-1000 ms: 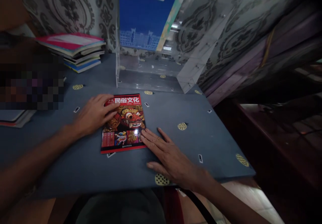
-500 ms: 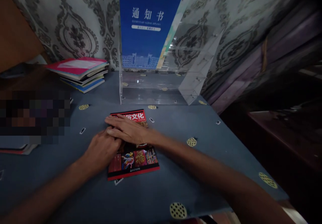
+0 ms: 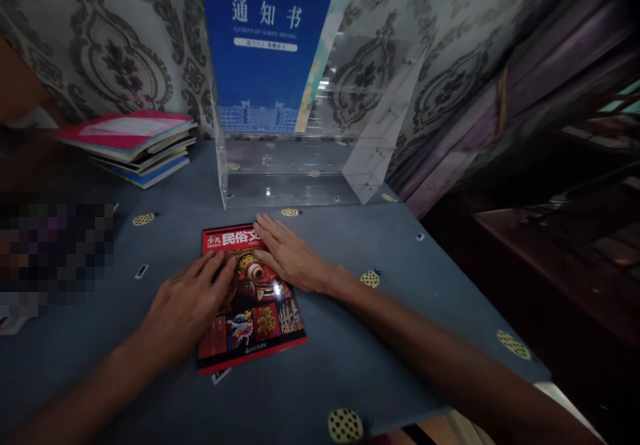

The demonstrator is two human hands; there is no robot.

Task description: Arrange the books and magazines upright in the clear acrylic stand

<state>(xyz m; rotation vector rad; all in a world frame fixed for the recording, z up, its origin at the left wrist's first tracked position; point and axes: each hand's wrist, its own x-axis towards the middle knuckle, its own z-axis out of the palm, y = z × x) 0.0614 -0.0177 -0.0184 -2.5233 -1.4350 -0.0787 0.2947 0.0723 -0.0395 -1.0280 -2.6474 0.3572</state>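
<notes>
A red and black book with a glossy picture cover lies closed and flat on the table, slightly turned. My left hand rests on its left side, palm down, with the fingers stretched out over the cover. Across the upper right part of the cover lies my right hand, also flat, its fingers pointing to the book's top edge. The two hands are apart, and the cover's mask picture shows between them. Neither hand grips anything.
Behind the book stands a clear acrylic rack with a blue booklet in it. A stack of books is at the back left. A blue cloth with pineapple prints covers the table, whose right edge drops off to a dark area.
My hands lay one over the other on the book; now they are separated, left hand to the left side, right hand to the upper right. More of the cover shows. The view has shifted slightly.
</notes>
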